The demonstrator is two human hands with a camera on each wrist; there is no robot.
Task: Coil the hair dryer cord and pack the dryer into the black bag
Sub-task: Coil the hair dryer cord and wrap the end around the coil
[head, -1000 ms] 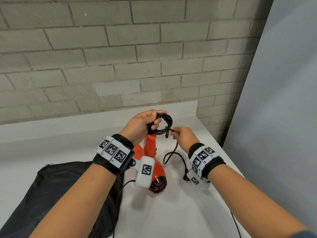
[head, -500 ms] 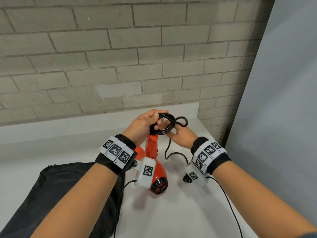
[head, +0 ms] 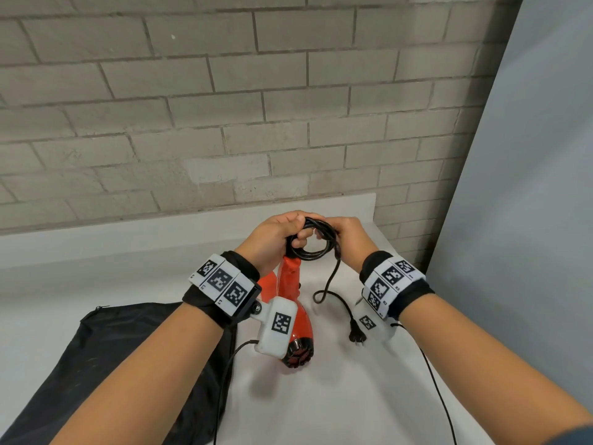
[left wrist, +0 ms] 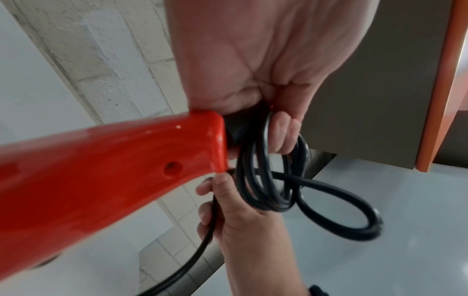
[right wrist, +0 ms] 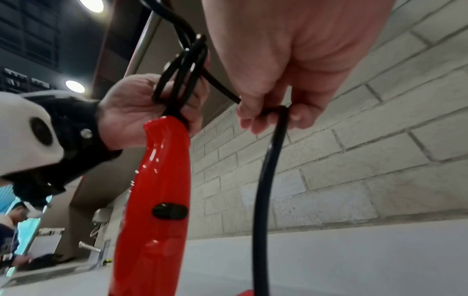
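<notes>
Red hair dryer (head: 290, 311) hangs nozzle-down over the white table (head: 337, 396), handle up, just right of the black bag (head: 106, 354) lying flat at the left. Black cord (head: 313, 244) sits in several loops at the handle top. Left hand (head: 272, 239) has fingers curled round the loops and handle end, pinching them together; right hand (head: 348, 239) is curled on the free run of cord, feeding the next loop. Tail hangs down in a loose bend, plug (head: 356, 334) resting on the table or just above it, can't tell. Risks, as I judge it: stiff cord may spring open if the left pinch eases, dropping the loops; a twist could kink the tail into a figure-eight; the weight seems carried at the cord end, so a slip drops the dryer. Bag mouth looks closed or flat, so loading one-handed could undo the coil.
</notes>
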